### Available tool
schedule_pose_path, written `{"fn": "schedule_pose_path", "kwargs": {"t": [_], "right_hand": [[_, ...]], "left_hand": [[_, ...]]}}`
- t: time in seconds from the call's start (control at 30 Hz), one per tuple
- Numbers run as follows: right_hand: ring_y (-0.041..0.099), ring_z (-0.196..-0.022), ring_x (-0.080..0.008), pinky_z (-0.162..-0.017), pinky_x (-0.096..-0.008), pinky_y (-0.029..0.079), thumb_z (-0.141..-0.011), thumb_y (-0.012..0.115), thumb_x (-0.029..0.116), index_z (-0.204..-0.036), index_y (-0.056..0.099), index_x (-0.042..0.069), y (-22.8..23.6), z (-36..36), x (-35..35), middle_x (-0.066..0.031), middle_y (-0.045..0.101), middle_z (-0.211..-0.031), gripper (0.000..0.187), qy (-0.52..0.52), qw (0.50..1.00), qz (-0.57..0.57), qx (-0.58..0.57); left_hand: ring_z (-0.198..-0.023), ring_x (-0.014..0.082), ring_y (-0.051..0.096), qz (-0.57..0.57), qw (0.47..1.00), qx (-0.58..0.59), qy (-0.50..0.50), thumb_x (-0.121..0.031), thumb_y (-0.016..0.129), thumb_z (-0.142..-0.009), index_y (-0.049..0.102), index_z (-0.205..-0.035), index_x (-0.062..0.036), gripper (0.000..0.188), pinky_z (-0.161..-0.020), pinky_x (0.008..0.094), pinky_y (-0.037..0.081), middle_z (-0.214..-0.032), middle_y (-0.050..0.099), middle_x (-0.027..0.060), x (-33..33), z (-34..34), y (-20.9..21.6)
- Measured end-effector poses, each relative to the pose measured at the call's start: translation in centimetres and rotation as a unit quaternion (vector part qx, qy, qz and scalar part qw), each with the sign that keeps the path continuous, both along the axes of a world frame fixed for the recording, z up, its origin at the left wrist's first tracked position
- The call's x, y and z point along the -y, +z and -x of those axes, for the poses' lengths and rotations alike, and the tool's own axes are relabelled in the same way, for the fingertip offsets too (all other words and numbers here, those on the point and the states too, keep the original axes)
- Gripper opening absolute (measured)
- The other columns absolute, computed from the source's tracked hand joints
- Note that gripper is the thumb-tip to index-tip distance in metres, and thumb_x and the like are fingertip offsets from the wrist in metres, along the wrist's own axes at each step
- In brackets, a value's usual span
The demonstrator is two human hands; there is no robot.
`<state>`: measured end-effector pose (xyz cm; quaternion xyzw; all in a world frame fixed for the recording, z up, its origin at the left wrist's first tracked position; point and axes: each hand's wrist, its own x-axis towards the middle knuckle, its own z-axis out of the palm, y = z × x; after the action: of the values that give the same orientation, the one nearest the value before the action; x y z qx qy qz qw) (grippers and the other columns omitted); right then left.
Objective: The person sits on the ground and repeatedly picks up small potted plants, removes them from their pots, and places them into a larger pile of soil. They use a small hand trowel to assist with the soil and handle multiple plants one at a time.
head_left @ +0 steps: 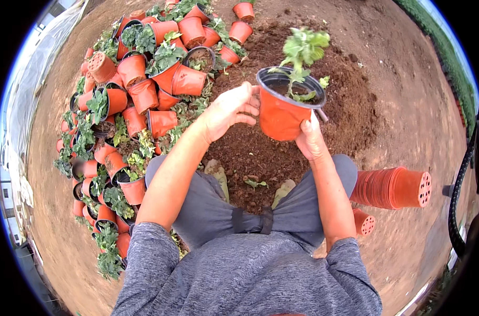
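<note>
An orange-red plastic pot (284,118) with a black inner wall is held up in front of me, slightly tilted. A leafy green plant (304,47) stands in it, its upper leaves blurred. My right hand (310,139) grips the pot low on its right side, thumb on the near wall and the other fingers mostly hidden behind. At the left wall is my left hand (231,111), fingers apart and curved, their tips at the pot's side. Whether they press on it is hard to tell. Under the pot lies a heap of dark brown soil (250,158) between my feet.
A large pile of tipped orange-red pots (145,95) with leafy plants covers the ground at left. To the right lie a long stack of nested pots (389,188) and a smaller pot (363,222). A loose green sprig (255,184) rests on the soil between my shoes.
</note>
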<state>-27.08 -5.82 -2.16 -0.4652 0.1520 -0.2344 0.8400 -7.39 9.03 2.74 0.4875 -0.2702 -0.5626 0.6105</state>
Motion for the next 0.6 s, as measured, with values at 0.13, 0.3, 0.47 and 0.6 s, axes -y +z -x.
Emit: {"fn": "schedule_pose_path", "kwargs": {"t": [0.13,0.3,0.47,0.6], "right_hand": [[0.043,-0.129,-0.0237,-0.109,-0.0396,0.034,-0.060,0.087,0.053,-0.142,0.029,0.002,-0.2,-0.9,-0.9,-0.0115,0.044,-0.138,0.112,0.006,0.999,-0.036,-0.003],[0.045,-0.126,-0.0214,-0.107,-0.0383,0.036,-0.060,0.090,0.039,-0.139,0.032,0.002,-0.8,-1.0,-0.6,-0.0113,0.047,-0.134,0.104,-0.002,0.999,0.047,-0.022],[0.052,-0.118,-0.0194,-0.103,-0.0360,0.040,-0.068,0.087,0.025,-0.135,0.038,0.003,-1.2,-2.0,-1.2,-0.0089,0.053,-0.127,0.086,-0.064,0.998,0.011,-0.018],[0.052,-0.118,-0.0192,-0.102,-0.0362,0.042,-0.071,0.085,0.022,-0.136,0.039,0.004,-0.9,-2.0,-0.9,-0.0082,0.053,-0.128,0.081,-0.065,0.998,0.004,-0.024]], "left_hand": [[-0.133,0.0262,0.038,0.042,0.965,0.249,0.074,-0.043,0.085,-0.064,0.022,-0.147,0.0006,0.113,-0.110,0.0408,0.032,-0.143,0.037,0.0172,1.4,3.9,-2.0],[-0.130,0.0233,0.041,0.036,0.989,0.124,0.072,-0.027,0.090,-0.061,0.021,-0.146,0.0003,0.113,-0.109,0.0378,0.035,-0.140,0.041,0.0139,2.2,4.6,-1.7],[-0.117,0.0195,0.052,0.018,0.988,0.045,0.149,-0.019,0.083,-0.073,0.042,-0.132,-0.0018,0.074,-0.102,0.0363,0.040,-0.125,0.055,0.0100,2.8,5.3,-2.9],[-0.117,0.0187,0.052,0.043,0.985,0.040,0.161,-0.017,0.083,-0.073,0.043,-0.132,-0.0022,0.072,-0.103,0.0361,0.040,-0.126,0.056,0.0090,3.3,5.0,-3.6]]}}
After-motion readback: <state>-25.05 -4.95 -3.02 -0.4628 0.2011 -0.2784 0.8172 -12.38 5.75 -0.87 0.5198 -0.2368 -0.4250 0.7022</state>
